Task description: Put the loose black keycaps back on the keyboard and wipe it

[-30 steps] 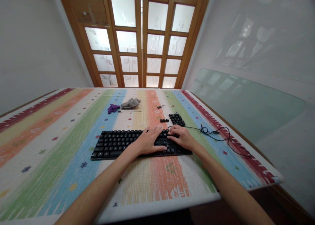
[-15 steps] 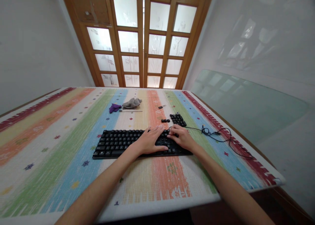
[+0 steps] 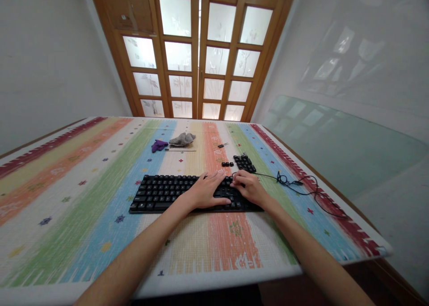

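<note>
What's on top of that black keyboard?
The person's left hand lies spread across the keyboard, and the right hand is curled over its right part. Whatever lies directly beneath both hands is covered, and I can't tell whether the right one pinches anything.

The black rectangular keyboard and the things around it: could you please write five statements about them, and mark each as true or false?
1. The left hand and the right hand are both at the black rectangular keyboard. True.
2. The crumpled grey cloth-like bundle lies to the right of the crumpled purple cloth. True.
3. The left hand grips the crumpled purple cloth. False: it lies palm down over the keyboard.
4. Three small black keycaps lie in a row, left of a larger black keycap cluster. True.
5. The thin black cable runs in one straight line. False: it has loops and bends.
</note>
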Demonstrator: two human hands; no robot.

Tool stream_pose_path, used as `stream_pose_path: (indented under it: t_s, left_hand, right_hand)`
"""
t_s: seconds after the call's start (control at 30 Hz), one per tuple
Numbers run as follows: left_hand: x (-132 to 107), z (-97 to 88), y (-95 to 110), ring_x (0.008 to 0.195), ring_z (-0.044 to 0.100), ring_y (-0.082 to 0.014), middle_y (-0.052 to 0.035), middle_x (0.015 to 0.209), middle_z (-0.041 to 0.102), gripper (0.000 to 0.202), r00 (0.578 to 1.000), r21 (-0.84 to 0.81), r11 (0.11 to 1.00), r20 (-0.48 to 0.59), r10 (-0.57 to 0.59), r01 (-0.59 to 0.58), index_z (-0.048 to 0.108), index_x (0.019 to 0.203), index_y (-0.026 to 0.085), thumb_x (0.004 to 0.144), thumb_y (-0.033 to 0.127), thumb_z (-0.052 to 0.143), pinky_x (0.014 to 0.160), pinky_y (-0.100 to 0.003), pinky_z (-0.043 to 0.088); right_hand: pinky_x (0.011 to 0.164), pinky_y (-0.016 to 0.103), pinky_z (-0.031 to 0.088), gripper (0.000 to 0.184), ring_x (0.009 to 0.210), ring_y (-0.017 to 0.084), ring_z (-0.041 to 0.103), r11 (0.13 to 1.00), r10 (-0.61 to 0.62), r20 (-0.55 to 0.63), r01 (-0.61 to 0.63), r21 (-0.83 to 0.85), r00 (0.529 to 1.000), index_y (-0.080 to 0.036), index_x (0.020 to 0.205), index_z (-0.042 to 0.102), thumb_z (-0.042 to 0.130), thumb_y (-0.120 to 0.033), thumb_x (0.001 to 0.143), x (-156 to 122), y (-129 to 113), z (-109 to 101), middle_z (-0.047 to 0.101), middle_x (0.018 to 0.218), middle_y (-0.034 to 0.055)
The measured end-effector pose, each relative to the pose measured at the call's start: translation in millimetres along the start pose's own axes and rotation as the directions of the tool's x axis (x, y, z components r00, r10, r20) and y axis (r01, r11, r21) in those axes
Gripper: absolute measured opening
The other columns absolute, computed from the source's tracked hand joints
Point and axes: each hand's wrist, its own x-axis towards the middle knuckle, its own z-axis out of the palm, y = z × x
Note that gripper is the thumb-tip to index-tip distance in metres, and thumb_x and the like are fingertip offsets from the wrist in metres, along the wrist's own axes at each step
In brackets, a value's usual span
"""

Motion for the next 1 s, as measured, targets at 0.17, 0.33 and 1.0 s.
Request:
stream_pose_path:
  t_s: [0.17, 0.33, 1.0]
  left_hand:
    - [0.3, 0.1, 0.2, 0.145, 0.035, -0.0306, -0.0143, 0.157, 0.038, 0.089, 1.000, 0.006, 1.000, -0.003, 0.011, -0.011, 0.032, 0.152, 0.018, 0.086, 0.074, 0.049, 0.120, -0.048, 0.021]
    - [0.8, 1.8, -1.0, 0.145, 0.035, -0.0307, -0.0148, 0.157, 0.039, 0.090, 1.000, 0.010, 1.000, -0.003, 0.012, -0.012, 0.031, 0.152, 0.018, 0.086, 0.076, 0.048, 0.120, -0.048, 0.020]
    - [0.7, -0.1, 0.0, 0.145, 0.035, -0.0308, -0.0152, 0.157, 0.038, 0.089, 1.000, 0.011, 1.000, -0.007, 0.017, -0.016, 0.032, 0.152, 0.017, 0.085, 0.075, 0.050, 0.119, -0.048, 0.023]
  right_hand:
    - [0.077, 0.035, 0.051, 0.012, 0.083, 0.020, 0.062, 1.000, 0.008, 0.026, -0.009, 0.030, 1.000, -0.022, 0.083, 0.064, 0.058, -0.018, 0.093, -0.4, -1.2, -7.4, 0.065, 0.088, 0.0054]
    - [0.076, 0.035, 0.052, 0.008, 0.083, 0.020, 0.062, 0.999, 0.040, 0.038, -0.041, 0.010, 0.998, -0.021, 0.093, 0.067, 0.059, -0.019, 0.093, -2.6, 2.5, -8.8, 0.065, 0.088, 0.0053]
    - [0.079, 0.040, 0.054, 0.012, 0.087, 0.023, 0.062, 0.989, -0.034, 0.036, 0.039, -0.142, 0.999, -0.019, 0.096, 0.068, 0.056, -0.019, 0.096, -4.3, 0.0, -5.7, 0.065, 0.093, 0.0086]
